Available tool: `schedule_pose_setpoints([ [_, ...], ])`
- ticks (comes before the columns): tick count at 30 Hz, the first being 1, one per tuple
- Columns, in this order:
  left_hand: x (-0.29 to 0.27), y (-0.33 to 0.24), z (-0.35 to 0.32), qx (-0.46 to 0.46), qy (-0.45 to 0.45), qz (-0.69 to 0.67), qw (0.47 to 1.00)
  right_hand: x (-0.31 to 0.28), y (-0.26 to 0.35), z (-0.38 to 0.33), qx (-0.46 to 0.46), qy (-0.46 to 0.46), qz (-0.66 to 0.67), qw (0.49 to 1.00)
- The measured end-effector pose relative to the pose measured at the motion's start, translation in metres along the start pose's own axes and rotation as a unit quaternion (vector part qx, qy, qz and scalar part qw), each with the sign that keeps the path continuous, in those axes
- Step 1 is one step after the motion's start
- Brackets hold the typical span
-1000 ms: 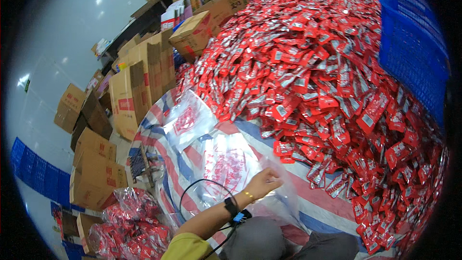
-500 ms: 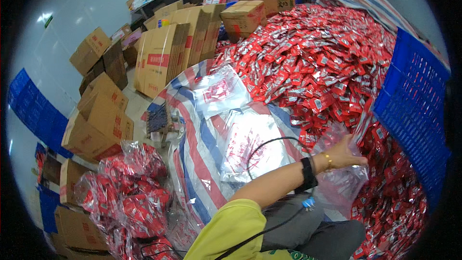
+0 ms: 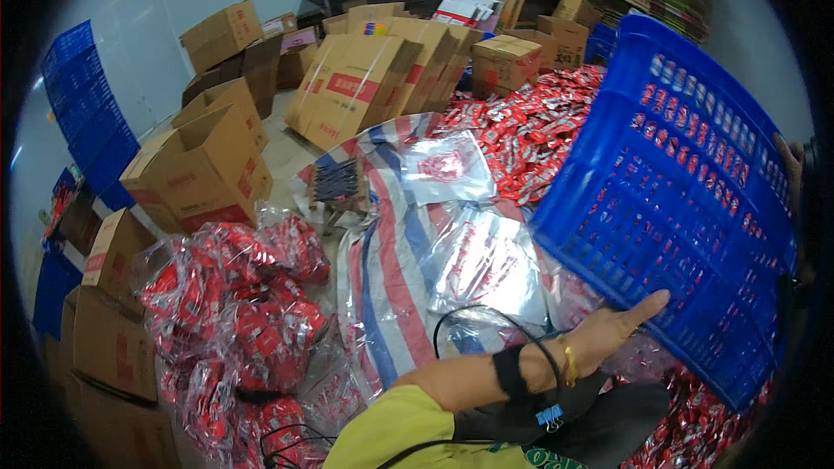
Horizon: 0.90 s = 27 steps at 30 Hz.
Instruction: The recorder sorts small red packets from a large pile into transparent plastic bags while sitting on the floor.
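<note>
A large blue plastic crate (image 3: 669, 234) with slotted walls stands tilted at the right, and red packets show through its slots. At the crate's right edge, my right hand (image 3: 793, 175) is partly in view, dim and cut off by the dark rim, closed on that edge. My left hand (image 3: 608, 330) is at the crate's lower edge, its thumb stretched out against it. The other fingers of that hand are hidden. Clear plastic bag film (image 3: 641, 349) lies around and below it. Red packets (image 3: 695, 434) are heaped beneath the crate.
Flat clear bags (image 3: 491, 265) lie on a striped woven sheet (image 3: 391, 295). Filled bags of red packets (image 3: 252, 313) stand at the left. Cardboard boxes (image 3: 200, 169) and folded cartons (image 3: 356, 91) stand beyond. A black cable (image 3: 469, 311) loops over my left forearm.
The blue crate has moved left and nearer, now covering much of the red heap. My left hand has shifted down and left to the crate's lower edge. The view has turned rightward and up.
</note>
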State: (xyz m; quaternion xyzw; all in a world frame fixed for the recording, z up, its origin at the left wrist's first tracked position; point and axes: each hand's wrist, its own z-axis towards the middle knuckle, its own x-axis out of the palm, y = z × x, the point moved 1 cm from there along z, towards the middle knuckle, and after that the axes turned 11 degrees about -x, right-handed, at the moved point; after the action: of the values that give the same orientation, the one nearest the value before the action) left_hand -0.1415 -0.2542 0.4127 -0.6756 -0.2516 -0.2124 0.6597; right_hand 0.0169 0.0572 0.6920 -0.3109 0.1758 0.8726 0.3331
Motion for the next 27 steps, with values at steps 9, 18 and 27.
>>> schedule_pose_setpoints([
  [9, -0.055, 0.023, -0.12, 0.158, -0.264, -0.085, 0.948, -0.077, 0.319, -0.052, -0.378, -0.265, 0.146, 0.875],
  [18, -0.245, -0.291, -0.054, 0.322, -0.471, 0.067, 0.818, -0.085, 0.362, -0.131, -0.674, 0.023, 0.213, 0.707],
  [27, -0.241, -0.138, 0.055, -0.005, -0.446, 0.432, 0.784, -0.02, 0.124, -0.236, -0.373, 0.469, 0.179, 0.781],
])
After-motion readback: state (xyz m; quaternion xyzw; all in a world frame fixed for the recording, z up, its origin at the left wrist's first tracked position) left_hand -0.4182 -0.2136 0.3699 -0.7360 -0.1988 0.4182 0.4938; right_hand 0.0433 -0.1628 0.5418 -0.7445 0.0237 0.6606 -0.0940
